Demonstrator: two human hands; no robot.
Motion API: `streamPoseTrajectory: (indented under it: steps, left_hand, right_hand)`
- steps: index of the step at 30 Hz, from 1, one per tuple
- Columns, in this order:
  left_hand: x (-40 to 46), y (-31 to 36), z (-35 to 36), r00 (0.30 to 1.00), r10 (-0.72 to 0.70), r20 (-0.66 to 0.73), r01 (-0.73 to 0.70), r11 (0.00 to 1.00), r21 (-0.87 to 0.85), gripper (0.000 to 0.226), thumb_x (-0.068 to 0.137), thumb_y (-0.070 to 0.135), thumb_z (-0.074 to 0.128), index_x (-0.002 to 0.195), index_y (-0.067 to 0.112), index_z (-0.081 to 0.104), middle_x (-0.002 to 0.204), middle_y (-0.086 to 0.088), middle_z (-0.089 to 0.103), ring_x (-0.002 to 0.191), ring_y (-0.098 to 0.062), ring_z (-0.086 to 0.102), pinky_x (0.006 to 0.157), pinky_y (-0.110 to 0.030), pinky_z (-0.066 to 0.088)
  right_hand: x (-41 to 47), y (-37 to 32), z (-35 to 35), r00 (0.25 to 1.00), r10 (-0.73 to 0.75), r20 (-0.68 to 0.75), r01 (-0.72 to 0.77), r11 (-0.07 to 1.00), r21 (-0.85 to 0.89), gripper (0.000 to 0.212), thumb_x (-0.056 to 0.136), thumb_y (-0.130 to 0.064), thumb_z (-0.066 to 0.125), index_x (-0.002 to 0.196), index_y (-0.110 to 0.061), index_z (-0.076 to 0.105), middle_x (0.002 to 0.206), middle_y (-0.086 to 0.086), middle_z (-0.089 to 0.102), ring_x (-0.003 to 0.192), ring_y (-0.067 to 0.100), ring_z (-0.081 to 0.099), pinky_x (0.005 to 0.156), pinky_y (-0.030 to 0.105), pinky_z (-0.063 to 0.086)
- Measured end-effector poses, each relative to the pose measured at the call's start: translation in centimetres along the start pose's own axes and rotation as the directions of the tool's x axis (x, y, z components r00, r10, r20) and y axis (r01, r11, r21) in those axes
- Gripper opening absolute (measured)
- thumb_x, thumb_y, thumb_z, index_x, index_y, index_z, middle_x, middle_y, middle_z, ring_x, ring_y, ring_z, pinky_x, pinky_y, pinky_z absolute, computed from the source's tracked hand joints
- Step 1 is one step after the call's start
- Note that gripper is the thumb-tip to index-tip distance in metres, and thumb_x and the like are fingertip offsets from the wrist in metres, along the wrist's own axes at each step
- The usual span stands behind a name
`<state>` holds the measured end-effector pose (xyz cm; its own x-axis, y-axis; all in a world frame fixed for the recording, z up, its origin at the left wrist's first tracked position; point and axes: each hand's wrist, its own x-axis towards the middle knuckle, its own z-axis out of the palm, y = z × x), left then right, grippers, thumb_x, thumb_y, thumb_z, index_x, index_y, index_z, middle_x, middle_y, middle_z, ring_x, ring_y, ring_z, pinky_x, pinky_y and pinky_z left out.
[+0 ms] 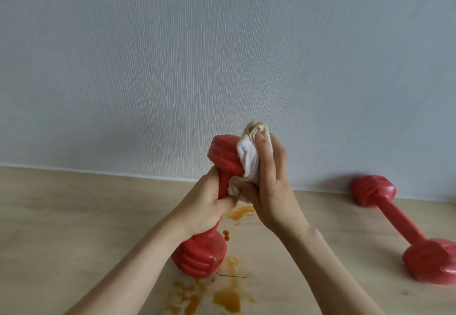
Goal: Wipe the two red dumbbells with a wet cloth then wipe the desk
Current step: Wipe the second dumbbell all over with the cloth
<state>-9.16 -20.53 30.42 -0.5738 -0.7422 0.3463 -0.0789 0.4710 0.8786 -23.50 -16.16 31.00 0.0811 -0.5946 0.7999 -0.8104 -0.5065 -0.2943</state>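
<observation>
My left hand [206, 202] grips the handle of a red dumbbell [201, 256], holding it upright and tilted, its lower head near the desk. Against the upper head [223, 155] my right hand [269, 191] presses a white cloth [248, 160], bunched and stained yellowish at the top. The second red dumbbell [404, 228] lies flat on the desk to the right, untouched. The light wooden desk [61, 216] carries orange-brown stains [227, 298] under and in front of the held dumbbell, with another patch [240, 212] behind it.
A pale textured wall [222, 55] stands right behind the desk's back edge. A thin dark hair-like line [232, 276] lies on the desk beside the lower dumbbell head.
</observation>
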Motion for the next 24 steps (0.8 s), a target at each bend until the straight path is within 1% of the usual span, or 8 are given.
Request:
streamPoseTrajectory:
  steps: [4, 7, 9, 11, 14, 18, 21, 24]
  left_hand:
    - [0.2, 0.0, -0.1, 0.998, -0.038, -0.059, 0.041, 0.998, 0.052, 0.029, 0.081, 0.000, 0.059, 0.104, 0.014, 0.048, 0.090, -0.011, 0.064, 0.072, -0.006, 0.056, 0.062, -0.019, 0.043]
    - [0.3, 0.0, 0.0, 0.998, -0.049, -0.041, 0.050, 0.998, 0.038, 0.024, 0.078, 0.006, 0.063, 0.098, 0.009, 0.050, 0.079, -0.014, 0.063, 0.063, -0.007, 0.050, 0.055, -0.020, 0.038]
    - [0.4, -0.2, 0.0, 0.997, -0.067, -0.030, 0.067, 0.998, -0.014, 0.024, 0.075, 0.005, 0.063, 0.093, 0.013, 0.050, 0.077, -0.010, 0.061, 0.064, -0.007, 0.049, 0.056, -0.021, 0.038]
    - [0.4, -0.4, 0.1, 0.996, -0.082, -0.019, 0.081, 0.995, -0.057, 0.030, 0.075, -0.005, 0.060, 0.090, 0.018, 0.048, 0.077, -0.002, 0.056, 0.066, -0.005, 0.048, 0.058, -0.020, 0.038]
    - [0.4, -0.3, 0.2, 0.996, -0.067, 0.059, 0.071, 0.994, -0.083, 0.035, 0.072, -0.005, 0.058, 0.099, 0.015, 0.050, 0.079, 0.005, 0.054, 0.070, -0.001, 0.050, 0.064, -0.018, 0.041]
    - [0.5, 0.2, 0.0, 0.980, -0.087, 0.179, 0.112, 0.984, -0.138, 0.038, 0.072, -0.005, 0.059, 0.106, 0.010, 0.051, 0.069, 0.014, 0.050, 0.065, 0.000, 0.048, 0.064, -0.015, 0.040]
    - [0.4, 0.3, -0.4, 0.975, -0.111, 0.194, 0.139, 0.980, -0.139, 0.041, 0.071, -0.003, 0.057, 0.111, 0.008, 0.050, 0.075, 0.006, 0.051, 0.069, -0.003, 0.049, 0.066, -0.017, 0.042]
    - [0.6, -0.2, -0.5, 0.990, -0.122, 0.075, 0.126, 0.991, -0.052, 0.038, 0.068, 0.002, 0.057, 0.104, 0.011, 0.049, 0.077, -0.002, 0.055, 0.067, -0.009, 0.050, 0.060, -0.030, 0.042]
  right_hand:
    - [1.5, -3.0, 0.7, 0.997, 0.062, 0.044, -0.047, 0.956, -0.291, 0.071, 0.087, -0.016, 0.059, 0.144, -0.017, 0.017, 0.149, 0.017, 0.022, 0.132, 0.039, 0.031, 0.102, 0.050, 0.040]
    - [1.9, -3.9, 1.4, 0.998, 0.068, -0.006, -0.062, 0.864, -0.499, 0.062, 0.091, -0.021, 0.052, 0.144, -0.013, 0.021, 0.145, 0.022, 0.030, 0.122, 0.046, 0.039, 0.091, 0.053, 0.046]
    - [1.9, -3.6, 1.3, 0.998, 0.051, -0.025, -0.057, 0.892, -0.449, 0.060, 0.090, -0.027, 0.049, 0.143, -0.014, 0.023, 0.144, 0.021, 0.031, 0.120, 0.044, 0.040, 0.094, 0.051, 0.045]
    - [1.5, -2.4, 0.7, 0.999, 0.045, 0.014, -0.041, 0.976, -0.213, 0.064, 0.085, -0.034, 0.048, 0.142, -0.021, 0.021, 0.146, 0.012, 0.023, 0.128, 0.036, 0.034, 0.104, 0.044, 0.038]
    - [0.3, 0.1, -0.3, 0.999, 0.019, 0.040, -0.022, 0.996, 0.090, 0.067, 0.086, -0.037, 0.054, 0.141, -0.030, 0.014, 0.144, -0.001, 0.014, 0.139, 0.017, 0.022, 0.112, 0.024, 0.024]
    - [-0.6, 2.0, -0.2, 1.000, -0.001, -0.023, 0.004, 0.994, 0.109, 0.068, 0.091, -0.044, 0.050, 0.141, -0.016, 0.014, 0.141, 0.006, 0.015, 0.141, 0.003, 0.012, 0.111, 0.015, 0.018]
    - [-0.3, 1.6, -0.9, 1.000, -0.010, 0.010, 0.009, 0.994, 0.107, 0.072, 0.089, -0.043, 0.054, 0.142, -0.014, 0.014, 0.142, 0.005, 0.015, 0.140, 0.003, 0.014, 0.109, 0.012, 0.019]
    - [0.8, -1.1, -0.2, 0.993, 0.089, 0.077, -0.084, 0.994, -0.069, 0.083, 0.080, -0.022, 0.067, 0.144, -0.019, 0.014, 0.146, 0.011, 0.017, 0.136, 0.024, 0.026, 0.109, 0.025, 0.028]
